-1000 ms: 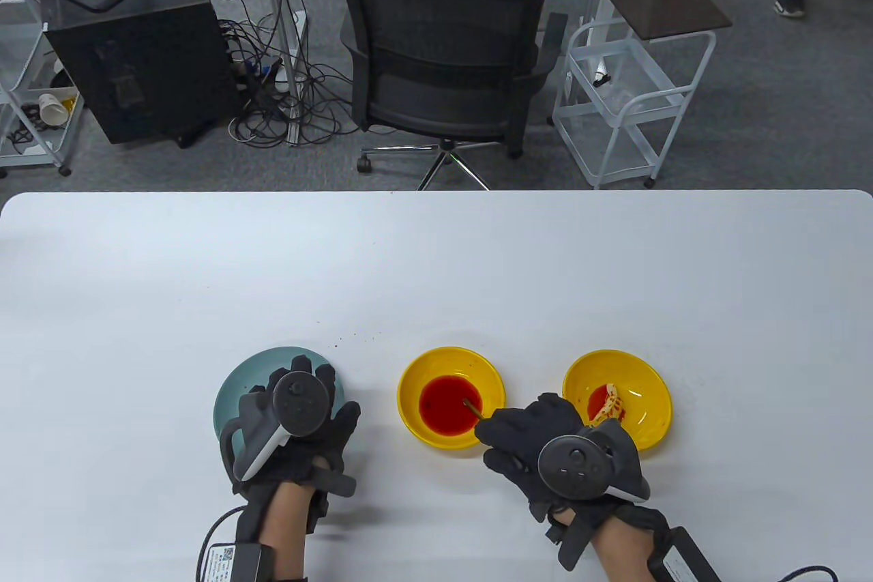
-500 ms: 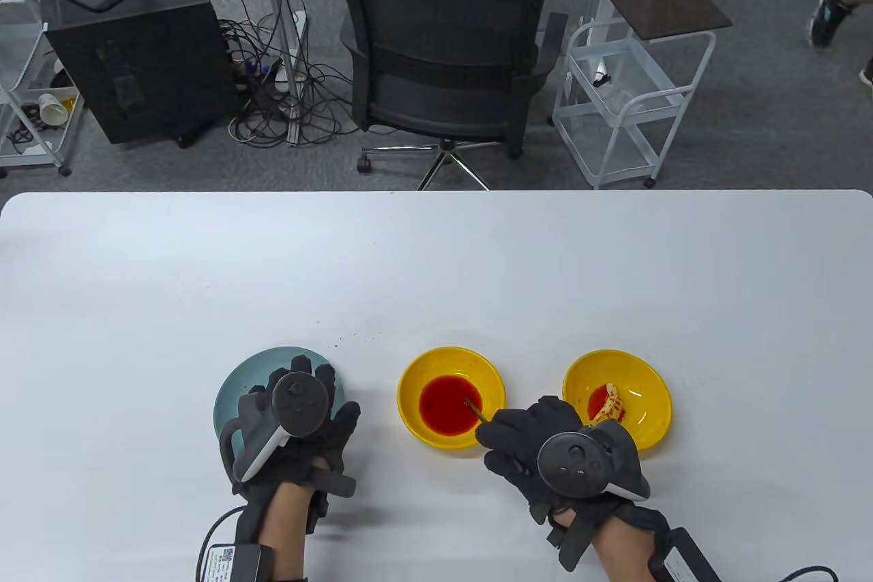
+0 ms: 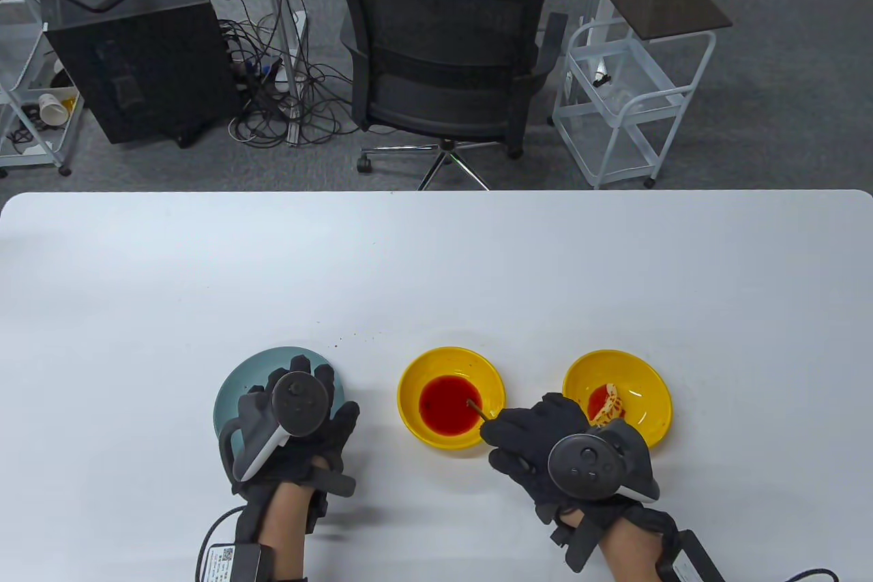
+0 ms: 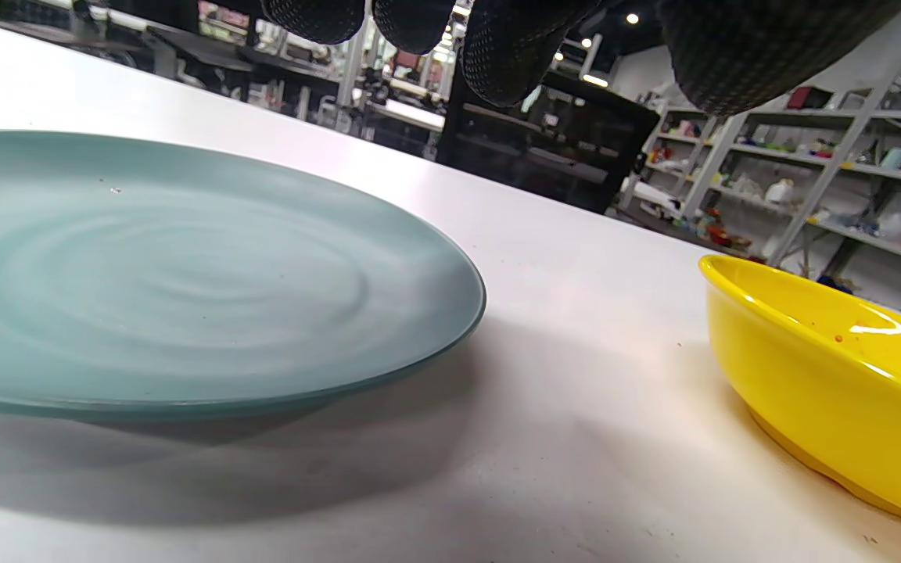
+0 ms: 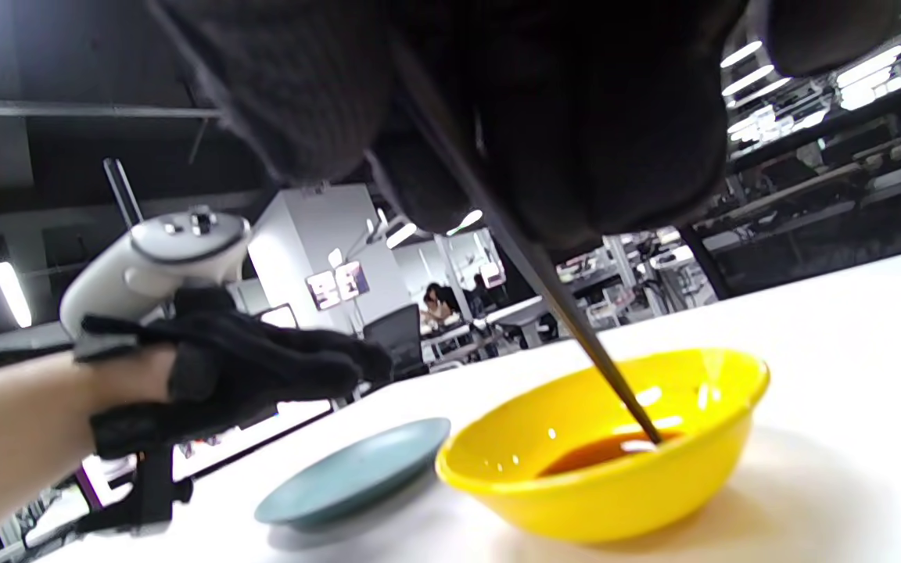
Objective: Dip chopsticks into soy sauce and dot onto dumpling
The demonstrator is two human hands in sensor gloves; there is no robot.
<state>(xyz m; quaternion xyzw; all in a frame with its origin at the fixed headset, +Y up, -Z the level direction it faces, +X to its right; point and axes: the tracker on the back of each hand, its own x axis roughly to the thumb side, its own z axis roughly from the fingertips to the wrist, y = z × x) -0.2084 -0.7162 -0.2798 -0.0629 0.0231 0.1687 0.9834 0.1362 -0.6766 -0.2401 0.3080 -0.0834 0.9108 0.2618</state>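
My right hand (image 3: 539, 435) grips dark chopsticks (image 3: 477, 409) whose tips sit in the red-brown soy sauce (image 3: 450, 404) of the middle yellow bowl (image 3: 412, 385). In the right wrist view the chopsticks (image 5: 576, 328) slant down from my fingers (image 5: 576, 141) into the sauce (image 5: 607, 450). A dumpling (image 3: 609, 404) marked with red sauce lies in the right yellow bowl (image 3: 648, 381), just right of my right hand. My left hand (image 3: 300, 415) hovers flat above a teal plate (image 3: 235, 391) and holds nothing; its fingertips (image 4: 497, 55) hang over the plate (image 4: 169, 274).
The white table (image 3: 436, 268) stretches far beyond the dishes. A few dark specks (image 3: 354, 336) lie behind the teal plate. A black office chair (image 3: 443, 63) and a white cart (image 3: 627, 84) stand past the far edge.
My right hand has shifted slightly right and toward me, with the chopstick tips staying in the sauce. The left hand has not moved.
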